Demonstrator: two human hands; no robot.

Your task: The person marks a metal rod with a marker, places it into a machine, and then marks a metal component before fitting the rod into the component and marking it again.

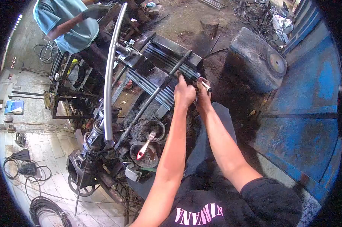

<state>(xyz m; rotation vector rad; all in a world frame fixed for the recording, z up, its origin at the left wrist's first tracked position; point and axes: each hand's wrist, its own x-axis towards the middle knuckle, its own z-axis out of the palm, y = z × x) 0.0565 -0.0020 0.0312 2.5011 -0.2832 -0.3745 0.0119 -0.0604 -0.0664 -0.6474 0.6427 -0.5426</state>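
The metal rods (171,56) lay side by side on a dark metal frame (178,44), their near ends beside the person's two hands. A second group of rods (150,89) lay to the left of them, and a long dark bar (150,100) crossed over both groups at a slant.

The left hand (185,93) was at the near ends of the rods, with one finger stretched out toward them and the others curled in; whether it gripped anything could not be told. The right hand (203,96) was just beside it, closed around a marker (206,86) with a pale barrel and a dark end.

To the left of the rods, a shiny curved tube (111,68) rose past the frame. Nearer the person, a brush (145,146) with a white and red handle leaned in a round bowl (153,160).

Beyond the frame on the left stood another person (71,28) in a light blue shirt, well apart from the two hands. On the right, a dark, dirty tank (254,56) rested on the ground near a blue metal wall (303,90). A coil of black cable (46,213) lay on the pale tiled floor (46,151) at the lower left.
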